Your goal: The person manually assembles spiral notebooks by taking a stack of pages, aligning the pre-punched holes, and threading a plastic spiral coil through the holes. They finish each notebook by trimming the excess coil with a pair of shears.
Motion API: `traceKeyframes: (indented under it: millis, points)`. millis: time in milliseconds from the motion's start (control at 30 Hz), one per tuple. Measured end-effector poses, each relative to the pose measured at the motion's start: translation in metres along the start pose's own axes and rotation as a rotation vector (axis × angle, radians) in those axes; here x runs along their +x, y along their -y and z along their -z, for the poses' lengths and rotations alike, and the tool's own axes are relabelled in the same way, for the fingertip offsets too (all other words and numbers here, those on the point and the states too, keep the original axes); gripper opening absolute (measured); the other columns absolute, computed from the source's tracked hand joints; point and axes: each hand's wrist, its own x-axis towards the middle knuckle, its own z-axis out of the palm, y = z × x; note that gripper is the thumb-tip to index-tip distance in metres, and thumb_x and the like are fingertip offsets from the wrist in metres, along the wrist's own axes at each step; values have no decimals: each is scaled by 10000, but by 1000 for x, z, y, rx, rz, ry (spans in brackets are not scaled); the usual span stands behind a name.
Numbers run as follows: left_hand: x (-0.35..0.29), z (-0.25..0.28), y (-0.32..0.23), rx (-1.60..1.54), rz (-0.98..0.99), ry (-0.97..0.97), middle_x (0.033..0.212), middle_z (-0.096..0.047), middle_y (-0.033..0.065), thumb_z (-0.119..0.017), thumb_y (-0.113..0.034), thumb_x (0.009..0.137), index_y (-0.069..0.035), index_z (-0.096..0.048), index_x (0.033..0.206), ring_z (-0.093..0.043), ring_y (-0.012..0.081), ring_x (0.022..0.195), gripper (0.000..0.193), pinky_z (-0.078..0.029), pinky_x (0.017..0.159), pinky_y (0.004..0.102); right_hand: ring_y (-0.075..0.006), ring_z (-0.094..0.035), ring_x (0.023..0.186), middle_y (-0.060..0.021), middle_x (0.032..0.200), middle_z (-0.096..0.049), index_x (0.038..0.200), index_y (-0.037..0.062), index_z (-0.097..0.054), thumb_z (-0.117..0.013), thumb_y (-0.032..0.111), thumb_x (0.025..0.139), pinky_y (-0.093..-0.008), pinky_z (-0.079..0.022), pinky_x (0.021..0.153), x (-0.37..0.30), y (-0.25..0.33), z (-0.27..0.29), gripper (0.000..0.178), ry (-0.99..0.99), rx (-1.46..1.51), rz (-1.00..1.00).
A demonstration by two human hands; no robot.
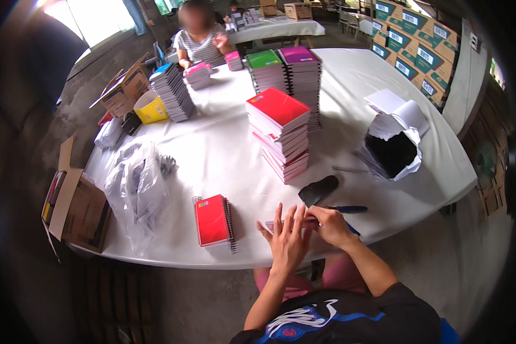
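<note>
At the table's near edge, my left hand [288,241] lies with its fingers spread over a thin, flat item with a pinkish edge [269,225], mostly covered by the hand. Close beside it, my right hand [332,227] is closed in a pinch at that item's right end; what its fingers hold is hidden. Just beyond my right hand lie a dark, rounded object [319,190] and a blue-handled tool [350,209]. To the left rest red spiral notebooks [212,221] with black coils. A tall, uneven stack of red-covered notebooks [278,109] stands ahead.
Green [264,59] and purple notebook stacks [299,55] rise behind the red one. A torn white package of black coils [393,150] sits right. Left are a clear plastic bag [137,189], a cardboard box [85,212] and a blue-topped notebook stack [172,92]. Someone sits across the table.
</note>
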Motion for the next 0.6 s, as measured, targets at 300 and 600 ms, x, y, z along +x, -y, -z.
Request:
traceKeyframes:
  millis: [300, 600]
  points:
    - [4, -38, -6, -141, 120, -137, 1028, -492, 80, -812, -500, 565, -114, -523, 853, -413, 320, 1140, 562, -243, 914, 627, -306, -575, 973, -140, 1047, -555, 1218, 103, -555, -657, 87, 763, -380, -475, 848, 50, -144, 60, 466, -105, -384, -174]
    - [5, -46, 1, -122, 206, -204, 980, -498, 20, -763, -551, 595, -148, -564, 800, -427, 252, 1044, 494, -243, 889, 624, -243, -558, 817, -78, 832, -552, 1106, 184, -676, -664, 31, 771, -351, -464, 688, 36, -14, 58, 368, -41, 121, 80]
